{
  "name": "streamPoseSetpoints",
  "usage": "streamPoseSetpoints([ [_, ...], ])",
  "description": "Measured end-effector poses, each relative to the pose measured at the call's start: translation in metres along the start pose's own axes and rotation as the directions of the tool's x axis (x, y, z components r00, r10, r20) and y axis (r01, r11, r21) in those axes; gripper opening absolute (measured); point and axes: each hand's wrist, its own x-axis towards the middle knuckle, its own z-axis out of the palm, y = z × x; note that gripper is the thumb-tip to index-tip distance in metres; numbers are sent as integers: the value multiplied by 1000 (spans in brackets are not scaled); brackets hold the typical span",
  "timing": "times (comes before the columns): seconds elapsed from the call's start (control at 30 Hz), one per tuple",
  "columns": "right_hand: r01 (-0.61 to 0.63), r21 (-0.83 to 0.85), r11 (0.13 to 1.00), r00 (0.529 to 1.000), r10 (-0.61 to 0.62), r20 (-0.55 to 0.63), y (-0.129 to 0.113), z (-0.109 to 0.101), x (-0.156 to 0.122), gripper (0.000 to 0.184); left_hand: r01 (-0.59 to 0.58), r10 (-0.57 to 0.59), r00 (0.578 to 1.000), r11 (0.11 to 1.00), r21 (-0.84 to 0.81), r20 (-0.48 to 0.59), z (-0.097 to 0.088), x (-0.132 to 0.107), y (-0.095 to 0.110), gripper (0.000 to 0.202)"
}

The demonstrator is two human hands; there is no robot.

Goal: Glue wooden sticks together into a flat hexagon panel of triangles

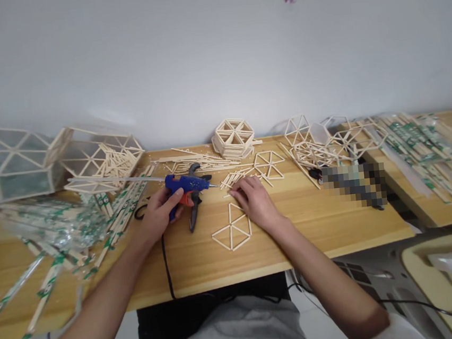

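Note:
My left hand (161, 207) is wrapped round the handle of a blue hot glue gun (187, 183), its nozzle facing right and a long clear glue stick (118, 179) running out of its back. My right hand (257, 201) rests with curled fingers at the edge of a small pile of short wooden sticks (235, 177); its fingertips are pressed together, and what they pinch is hidden. Just below lies a partly formed wheel of sticks (230, 225), flat on the table, with triangles meeting at one centre. A finished hexagon of sticks (268, 164) lies beyond the right hand.
Stacked hexagon frames (234, 138) stand by the wall. Larger stick structures (100, 157) are at left, with wrapped stick bundles (56, 228) before them. At right are loose frames (320, 147), a dark, partly blurred tool (347, 187) and more packed sticks (415, 146). A black cable (166, 266) crosses the table edge.

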Motion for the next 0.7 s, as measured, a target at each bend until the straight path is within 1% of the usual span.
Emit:
streamPoseSetpoints([
  [0.13,-20,20,1000,999,20,-28,1,1,-1,7,-31,31,1000,998,63,5,6,-2,8,46],
  [0.27,-23,-42,999,999,22,-31,0,3,-1,14,-64,63,998,991,114,15,10,-4,14,47],
  [0.4,22,-39,999,996,-25,-82,-3,3,0,11,-54,54,999,991,123,5,11,-4,16,49],
  [0.47,42,-27,999,997,-44,-70,-4,2,0,7,-47,48,999,992,113,-4,12,-4,16,49],
  [0.53,35,-26,999,999,-36,-40,-5,2,1,5,-52,53,999,993,105,-9,12,-4,17,49],
  [0.7,7,-53,999,1000,-6,22,-5,2,1,8,-60,61,998,993,98,-6,13,-4,17,47],
])
